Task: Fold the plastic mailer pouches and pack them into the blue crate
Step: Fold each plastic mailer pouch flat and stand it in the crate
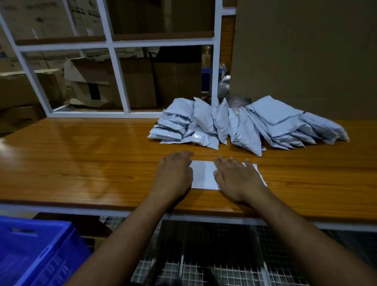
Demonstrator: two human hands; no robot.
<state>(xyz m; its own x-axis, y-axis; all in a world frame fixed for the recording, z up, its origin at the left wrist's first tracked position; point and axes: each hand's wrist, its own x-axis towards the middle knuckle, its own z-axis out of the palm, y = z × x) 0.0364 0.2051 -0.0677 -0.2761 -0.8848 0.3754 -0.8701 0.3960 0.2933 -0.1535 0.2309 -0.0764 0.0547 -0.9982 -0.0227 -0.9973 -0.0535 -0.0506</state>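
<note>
Mailer pouch [205,174]: one item, pale grey plastic, lying flat on the wooden worktop [77,164] near its front edge, directly before the person. Appears already doubled into a compact rectangle, though the hands cover both ends, so the fold count cannot be told

Left hand [173,175]: palm down on the left end of the pouch, fingers loosely bent over its edge, pressing rather than gripping

Right hand [235,175]: palm down on the right end, fingers straight and spread flat, holding nothing

Pouch stock [246,123]: a heap of like pouches at the back of the worktop, right of centre, some stacked flat, some leaning on edge; well apart from the pouch under the hands

Blue crate [33,255]: lower left, below worktop level, beside the person's left arm; interior mostly out of view, contents cannot be told

Surroundings: white frame [117,81] behind the worktop, cardboard boxes [91,82] beyond it, wire mesh [208,259] beneath the front edge

Step in hand, as judged: flattening or creasing the current pouch under both palms

Next move calls for: either a further fold, one hand anchoring while the other lifts an end across, or a grip on the folded pouch firm enough to stop the slick plastic springing open, then a carry down and left into the crate
</note>
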